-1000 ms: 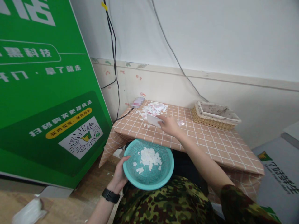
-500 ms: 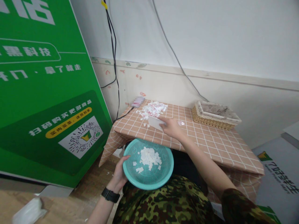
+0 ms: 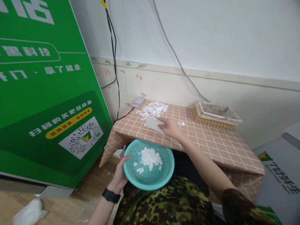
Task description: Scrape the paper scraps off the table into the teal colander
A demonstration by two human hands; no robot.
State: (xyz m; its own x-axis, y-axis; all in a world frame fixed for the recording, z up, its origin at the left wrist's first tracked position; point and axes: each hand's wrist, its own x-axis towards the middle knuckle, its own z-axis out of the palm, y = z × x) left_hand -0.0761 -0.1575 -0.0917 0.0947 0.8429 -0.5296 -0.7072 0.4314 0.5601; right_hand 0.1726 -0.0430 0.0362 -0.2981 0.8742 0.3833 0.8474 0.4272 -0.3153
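Observation:
My left hand (image 3: 122,172) grips the left rim of a teal plastic colander (image 3: 166,175), its thumb over the edge. The colander is under the table's front edge, against my body, with a heap of white paper scraps (image 3: 150,157) inside. Over the tabletop my right hand (image 3: 171,127) pinches a flat white card (image 3: 153,123), held on edge near the cloth. Just beyond the card lies a loose pile of white and pinkish paper scraps (image 3: 156,108). A small pale scrap (image 3: 181,123) rests to the right of my right hand.
A checked brown cloth covers the table (image 3: 206,140). At its back right stands a lined wicker basket (image 3: 214,115). A blurred-out object (image 3: 138,102) with a black cable sits at the back left. The green panel (image 3: 58,103) rises on the left; a white plastic bag (image 3: 30,212) lies on the floor.
My right hand has shifted the card slightly to the left, covering the few loose scraps in front of the pile. The left hand and colander have stayed put.

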